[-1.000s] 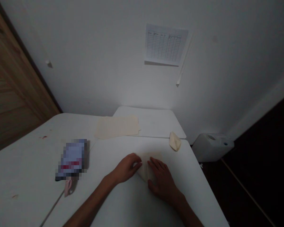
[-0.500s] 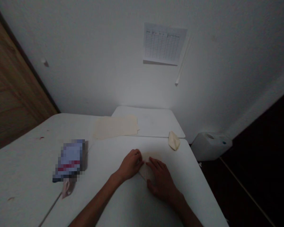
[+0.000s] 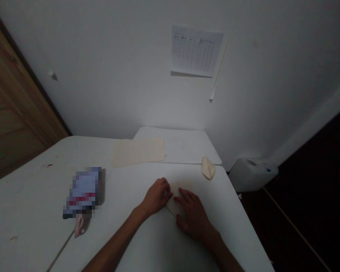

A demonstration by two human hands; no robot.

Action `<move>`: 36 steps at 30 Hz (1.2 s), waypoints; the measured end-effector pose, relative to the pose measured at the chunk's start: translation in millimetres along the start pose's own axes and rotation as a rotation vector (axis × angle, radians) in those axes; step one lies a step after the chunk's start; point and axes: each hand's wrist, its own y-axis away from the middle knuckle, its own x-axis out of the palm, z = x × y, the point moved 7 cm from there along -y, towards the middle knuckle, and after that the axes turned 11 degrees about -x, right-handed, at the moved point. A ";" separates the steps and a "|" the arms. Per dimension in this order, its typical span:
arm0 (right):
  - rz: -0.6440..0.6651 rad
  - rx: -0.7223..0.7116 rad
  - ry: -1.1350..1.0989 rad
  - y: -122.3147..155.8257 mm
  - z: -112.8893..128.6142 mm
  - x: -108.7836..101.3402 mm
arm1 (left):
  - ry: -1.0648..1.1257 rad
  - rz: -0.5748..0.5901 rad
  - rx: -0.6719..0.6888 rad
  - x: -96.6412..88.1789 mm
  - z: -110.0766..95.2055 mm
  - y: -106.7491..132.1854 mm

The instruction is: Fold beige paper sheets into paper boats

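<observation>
Between my hands a cream-coloured folded paper [image 3: 174,206] lies on the white table [image 3: 141,245]. My left hand [image 3: 158,196] pinches its left edge with thumb and fingers. Across the paper's right side rests my right hand [image 3: 193,213], its fingers stretched out and apart, pressing on the surface. Part of the paper is hidden under the hands. Beyond them, near the table's right edge, sits a small folded cream paper piece [image 3: 208,168], pointed at its ends. Several flat cream sheets [image 3: 138,152] lie at the back, left of my hands.
On the left lies a pixelated blue-and-red item [image 3: 83,192] with a pinkish strip [image 3: 78,225] and a cord below. A white board [image 3: 187,145] adjoins the wall. Right of the table stands a white plastic jug [image 3: 252,175]. A printed chart [image 3: 197,51] hangs on the wall.
Both hands stay almost in the same place. My right fingertips have shifted very slightly on the paper. Nothing else has visibly moved.
</observation>
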 end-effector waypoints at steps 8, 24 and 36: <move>-0.004 -0.004 0.007 -1.2 2.0 -1.9 | -0.006 -0.011 0.003 -0.7 -0.4 0.5; -0.022 -0.030 -0.029 0.9 0.6 -0.7 | -0.213 -0.054 0.127 3.0 -13.9 11.8; -0.077 -0.097 -0.059 4.7 8.5 -7.4 | -0.190 -0.072 0.128 4.6 -11.0 12.4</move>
